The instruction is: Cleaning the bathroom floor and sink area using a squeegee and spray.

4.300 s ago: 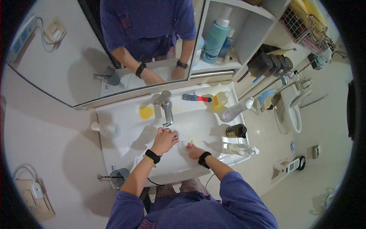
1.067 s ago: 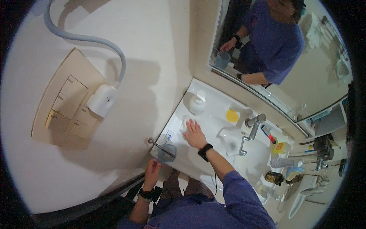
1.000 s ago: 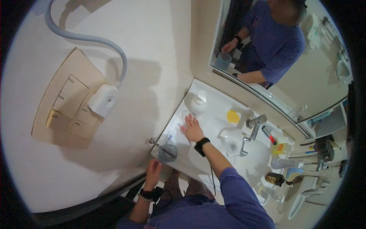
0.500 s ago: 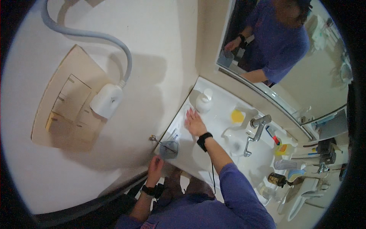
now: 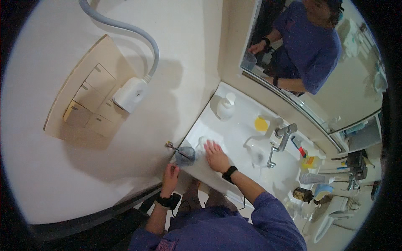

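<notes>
**Cup held at the basin's corner, flat hand on the rim**

A translucent grey-blue cup (image 5: 184,155) is held at the left corner of the white washbasin (image 5: 234,138), just above the left hand (image 5: 170,175), whose fingers are curled up toward the cup's base; whether they are fully closed around it cannot be told from this angle. A thin metal fitting (image 5: 171,146) projects from the wall right beside the cup. Just to the right of the cup, the right hand (image 5: 216,155) is laid flat and spread wide on the basin rim, holding nothing, with a dark wristband behind it.

Farther beyond the right hand, a white pump bottle (image 5: 226,106) stands at the back corner, a yellow sponge-like piece (image 5: 262,124) lies near the chrome tap (image 5: 281,140), and toiletries are clustered at the far end. A mirror (image 5: 310,62) reflects the person.

As a judgement, the cup appears taken in hand and kept low, away from the tap; no water is seen running, so any filling or rinsing seems not yet done.
</notes>
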The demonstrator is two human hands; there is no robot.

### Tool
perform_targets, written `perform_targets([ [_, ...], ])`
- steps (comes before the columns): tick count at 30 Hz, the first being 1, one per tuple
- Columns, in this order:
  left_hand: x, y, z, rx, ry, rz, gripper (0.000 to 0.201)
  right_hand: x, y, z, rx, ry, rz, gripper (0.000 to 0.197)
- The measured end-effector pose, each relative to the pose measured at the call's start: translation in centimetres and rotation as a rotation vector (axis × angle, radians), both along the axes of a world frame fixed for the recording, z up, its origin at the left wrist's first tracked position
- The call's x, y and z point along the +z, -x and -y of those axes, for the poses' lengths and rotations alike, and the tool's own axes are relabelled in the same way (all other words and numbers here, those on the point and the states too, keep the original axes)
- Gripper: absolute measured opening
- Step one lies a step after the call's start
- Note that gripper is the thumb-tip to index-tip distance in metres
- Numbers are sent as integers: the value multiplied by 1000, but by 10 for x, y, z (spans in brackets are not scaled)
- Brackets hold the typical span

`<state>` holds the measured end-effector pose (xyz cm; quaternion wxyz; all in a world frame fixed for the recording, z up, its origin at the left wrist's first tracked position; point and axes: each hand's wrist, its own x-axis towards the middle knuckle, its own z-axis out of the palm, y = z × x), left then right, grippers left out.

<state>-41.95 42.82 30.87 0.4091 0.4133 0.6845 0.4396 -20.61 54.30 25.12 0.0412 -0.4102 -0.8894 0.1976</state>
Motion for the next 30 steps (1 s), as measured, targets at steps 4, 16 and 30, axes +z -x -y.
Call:
perform_targets([
  [4, 5, 0, 8, -40, 10, -3, 12, -2, 20, -75, -191, -119, -36, 52],
  [16, 2, 9, 18, -74, 6, -30, 13, -22, 40, -37, 112, -61, -164, 47],
  [30, 5, 7, 8, -15, -15, 211, 13, 9, -16, -40, 187, -6, -24, 45],
])
